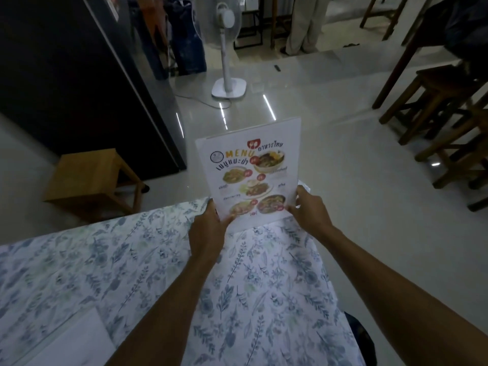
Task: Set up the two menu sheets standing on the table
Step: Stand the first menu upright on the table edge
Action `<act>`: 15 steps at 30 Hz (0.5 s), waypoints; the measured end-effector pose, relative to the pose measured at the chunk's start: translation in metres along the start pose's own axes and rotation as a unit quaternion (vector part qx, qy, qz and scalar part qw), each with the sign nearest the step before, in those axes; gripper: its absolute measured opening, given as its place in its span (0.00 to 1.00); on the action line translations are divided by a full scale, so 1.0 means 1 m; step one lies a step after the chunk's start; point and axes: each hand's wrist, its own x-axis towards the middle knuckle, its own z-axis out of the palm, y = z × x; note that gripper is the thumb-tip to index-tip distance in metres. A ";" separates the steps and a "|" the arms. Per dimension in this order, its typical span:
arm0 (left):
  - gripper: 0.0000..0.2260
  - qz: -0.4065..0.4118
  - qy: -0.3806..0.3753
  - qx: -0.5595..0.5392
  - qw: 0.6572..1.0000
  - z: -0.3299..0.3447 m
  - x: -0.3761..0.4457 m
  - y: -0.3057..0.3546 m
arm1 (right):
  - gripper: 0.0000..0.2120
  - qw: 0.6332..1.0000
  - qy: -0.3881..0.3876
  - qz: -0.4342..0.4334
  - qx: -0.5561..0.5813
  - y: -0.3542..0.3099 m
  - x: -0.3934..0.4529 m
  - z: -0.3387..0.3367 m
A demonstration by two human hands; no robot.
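Observation:
A white menu sheet (250, 167) printed with food photos and the word MENU stands upright at the far corner of the table (79, 260), which wears a blue floral cloth. My left hand (207, 228) grips the menu's lower left edge. My right hand (310, 210) holds its lower right edge. Behind the right hand a bit of another white sheet (303, 186) peeks out. A plain white sheet (71, 342) lies flat on the table at the near left.
Beyond the table are a low wooden stool (89, 178), a tall black cabinet (79, 75) and a white pedestal fan (228, 48) on the glossy floor. Dark wooden stools (443, 107) stand at the right. A person's legs (303, 25) show at the far back.

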 end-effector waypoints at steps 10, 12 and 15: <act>0.23 0.005 0.009 0.019 1.000 0.013 0.047 0.003 | 0.18 1.000 0.018 -0.004 -0.005 -0.006 0.040 0.005; 0.23 0.005 0.009 0.026 1.000 0.014 0.050 0.003 | 0.18 1.000 0.017 0.001 -0.008 -0.007 0.043 0.006; 0.22 0.007 0.007 0.030 0.999 0.015 0.050 0.002 | 0.17 1.000 0.021 0.008 -0.014 -0.006 0.045 0.010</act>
